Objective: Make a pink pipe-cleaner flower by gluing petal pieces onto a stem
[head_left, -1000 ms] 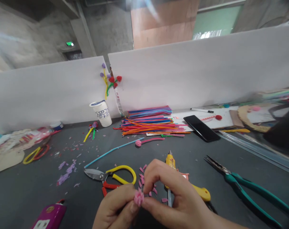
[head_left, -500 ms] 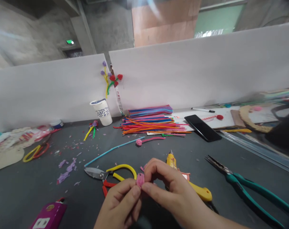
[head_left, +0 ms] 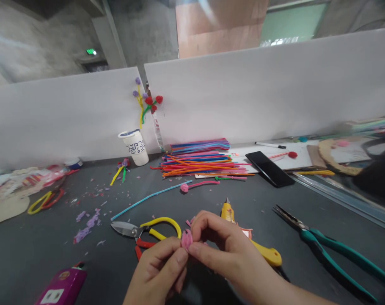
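Between my two hands is a small pink flower bud (head_left: 186, 239) that looks built from narrow folded strips. My left hand (head_left: 160, 269) pinches its lower left side between thumb and forefinger. On the other side, my right hand (head_left: 226, 248) has its thumb at the base and a bent forefinger close to the top edge. A pair of scissors (head_left: 133, 231) with yellow and red handles lies open just left of my hands. Behind my right hand rests a yellow glue gun (head_left: 229, 212), partly covered by it. A finished-looking pink flower on a pink stem (head_left: 184, 187) lies farther back.
Green-handled pliers (head_left: 306, 233) lie at right, near a black phone (head_left: 268, 169). Bundled pipe cleaners (head_left: 199, 165) and a white cup (head_left: 134, 148) stand by the white partition (head_left: 259, 97). Purple scraps (head_left: 87, 226) and a purple box (head_left: 64, 286) are at left.
The pink strips at the bud's top look slightly more separated. Both hands keep their grip in nearly the same place, and the view has shifted slightly.
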Available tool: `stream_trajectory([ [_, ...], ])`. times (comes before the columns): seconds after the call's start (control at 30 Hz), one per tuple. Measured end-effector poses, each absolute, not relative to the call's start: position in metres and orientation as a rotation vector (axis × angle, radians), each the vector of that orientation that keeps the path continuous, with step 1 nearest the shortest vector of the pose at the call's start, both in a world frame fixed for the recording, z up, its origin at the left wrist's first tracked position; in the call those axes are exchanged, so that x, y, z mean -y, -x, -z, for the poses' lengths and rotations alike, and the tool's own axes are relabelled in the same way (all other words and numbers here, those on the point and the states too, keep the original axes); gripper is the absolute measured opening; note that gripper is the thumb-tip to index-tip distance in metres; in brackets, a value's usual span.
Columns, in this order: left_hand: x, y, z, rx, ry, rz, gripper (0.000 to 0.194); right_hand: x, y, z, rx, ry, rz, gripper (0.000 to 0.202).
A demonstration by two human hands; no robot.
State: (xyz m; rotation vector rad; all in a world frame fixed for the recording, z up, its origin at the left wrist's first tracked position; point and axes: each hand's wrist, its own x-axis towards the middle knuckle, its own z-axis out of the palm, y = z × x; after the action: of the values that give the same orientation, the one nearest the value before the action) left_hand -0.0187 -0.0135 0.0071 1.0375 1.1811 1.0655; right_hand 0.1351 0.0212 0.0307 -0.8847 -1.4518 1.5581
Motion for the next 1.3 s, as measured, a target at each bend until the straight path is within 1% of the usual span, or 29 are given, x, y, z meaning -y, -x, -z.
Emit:
stream_trajectory([
  [0.13,0.0128,0.0200,-0.0092,-1.173,-1.173,-1.059,0.042,-0.0208,-0.1335,-0.0339,1.287,0.841,-1.764,0.039],
  [0.23,0.0133,0.0199,-0.0102,-1.197,-1.159,-1.067,0.040,-0.0201,-0.1338,-0.0343,1.229,0.809,-1.818,0.042],
  [0.43,0.0149,0.0182,-0.0129,-1.202,-1.151,-1.067,0.043,-0.0195,-0.1338,-0.0312,1.171,0.790,-1.863,0.042],
  [0.77,0.0139,0.0194,-0.0105,-1.200,-1.182,-1.064,0.041,-0.0183,-0.1334,-0.0316,1.264,0.833,-1.803,0.040],
  [1.1,0.0146,0.0191,-0.0084,-1.179,-1.167,-1.086,0.041,-0.0200,-0.1340,-0.0309,1.260,0.839,-1.818,0.034],
  [1.2,0.0144,0.0211,-0.0077,-1.138,-1.205,-1.084,0.039,-0.0195,-0.1339,-0.0318,1.288,0.843,-1.789,0.031],
  [1.3,0.0146,0.0244,-0.0091,-1.084,-1.315,-1.121,0.031,-0.0181,-0.1350,-0.0339,1.370,0.831,-1.730,0.024],
])
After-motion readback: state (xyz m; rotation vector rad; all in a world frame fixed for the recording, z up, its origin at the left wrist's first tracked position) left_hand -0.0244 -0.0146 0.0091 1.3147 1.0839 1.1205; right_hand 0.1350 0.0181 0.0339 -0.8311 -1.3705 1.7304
